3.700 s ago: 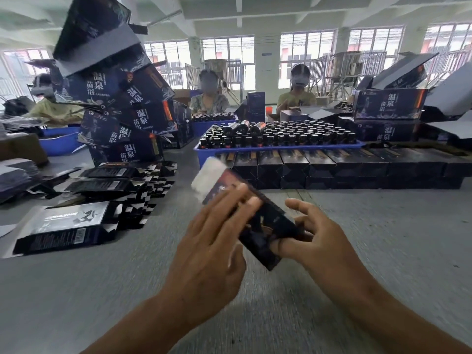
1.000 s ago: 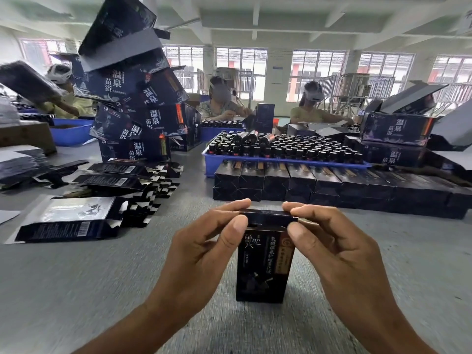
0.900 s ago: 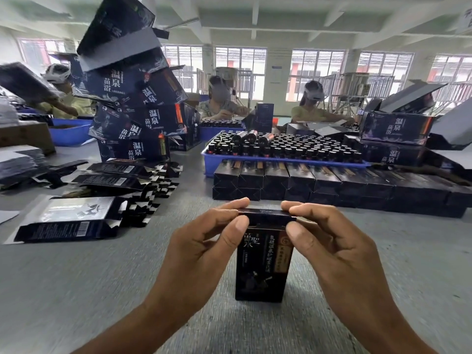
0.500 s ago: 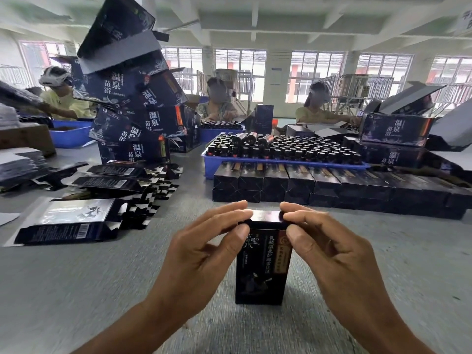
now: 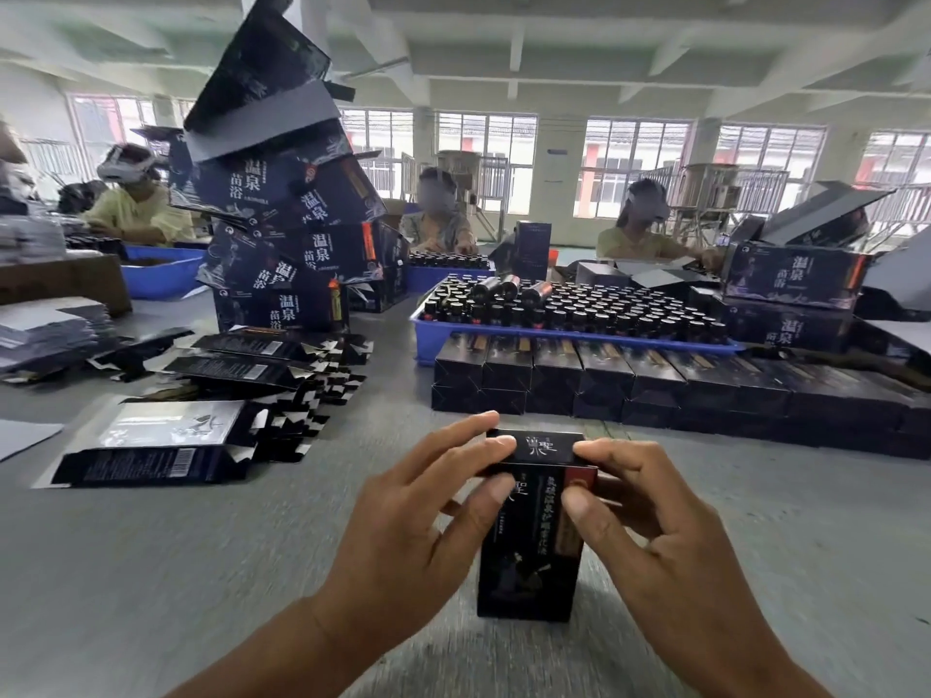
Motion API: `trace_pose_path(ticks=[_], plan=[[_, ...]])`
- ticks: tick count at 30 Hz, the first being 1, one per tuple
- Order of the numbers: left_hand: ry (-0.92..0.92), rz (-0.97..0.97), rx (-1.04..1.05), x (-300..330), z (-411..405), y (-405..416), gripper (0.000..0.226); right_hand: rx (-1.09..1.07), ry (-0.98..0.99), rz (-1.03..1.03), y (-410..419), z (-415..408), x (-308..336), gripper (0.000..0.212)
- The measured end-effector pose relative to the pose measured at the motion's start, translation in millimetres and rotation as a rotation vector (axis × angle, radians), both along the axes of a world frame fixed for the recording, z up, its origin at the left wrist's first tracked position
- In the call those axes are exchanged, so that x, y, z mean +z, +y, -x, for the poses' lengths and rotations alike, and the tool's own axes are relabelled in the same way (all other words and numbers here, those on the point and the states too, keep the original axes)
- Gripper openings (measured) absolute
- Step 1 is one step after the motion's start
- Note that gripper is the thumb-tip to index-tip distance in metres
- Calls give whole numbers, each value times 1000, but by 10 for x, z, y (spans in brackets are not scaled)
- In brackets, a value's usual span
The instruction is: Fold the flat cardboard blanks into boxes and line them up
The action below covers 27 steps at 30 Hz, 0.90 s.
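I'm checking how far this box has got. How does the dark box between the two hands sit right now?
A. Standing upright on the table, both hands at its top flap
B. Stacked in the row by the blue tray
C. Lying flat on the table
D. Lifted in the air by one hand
A: the box stands on end on the table, with the left hand and right hand pinching its top flap.

We are in a factory packing hall: seated workers (image 5: 132, 206) across the upper frame, a blue tray of dark bottles (image 5: 569, 307) at centre, printed cartons (image 5: 287, 229) stacked at upper left, and flat carton blanks (image 5: 151, 448) at left.
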<state>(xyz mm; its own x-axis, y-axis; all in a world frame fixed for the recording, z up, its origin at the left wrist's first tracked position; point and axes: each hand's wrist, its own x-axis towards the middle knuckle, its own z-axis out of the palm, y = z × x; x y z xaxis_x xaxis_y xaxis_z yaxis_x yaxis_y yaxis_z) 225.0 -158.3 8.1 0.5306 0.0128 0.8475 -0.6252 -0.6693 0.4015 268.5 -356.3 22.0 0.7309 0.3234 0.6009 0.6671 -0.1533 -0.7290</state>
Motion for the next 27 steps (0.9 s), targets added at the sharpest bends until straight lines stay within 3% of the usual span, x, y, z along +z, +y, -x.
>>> trace_pose_path(ticks=[3,8,15,27], plan=[[129,-46,43,-65,33,-7,38,-15,31,-19,4,-4,-7,28],[446,-305,141,-195,38,-63,84,-107,122,-196,-8,-124,-74,22],[548,-571,165,-240,-26,-133,91,-216,440,-379,-97,-367,-135,14],[587,-468,194,-258,-50,-88,83,-191,436,-314,-67,-325,-130,19]])
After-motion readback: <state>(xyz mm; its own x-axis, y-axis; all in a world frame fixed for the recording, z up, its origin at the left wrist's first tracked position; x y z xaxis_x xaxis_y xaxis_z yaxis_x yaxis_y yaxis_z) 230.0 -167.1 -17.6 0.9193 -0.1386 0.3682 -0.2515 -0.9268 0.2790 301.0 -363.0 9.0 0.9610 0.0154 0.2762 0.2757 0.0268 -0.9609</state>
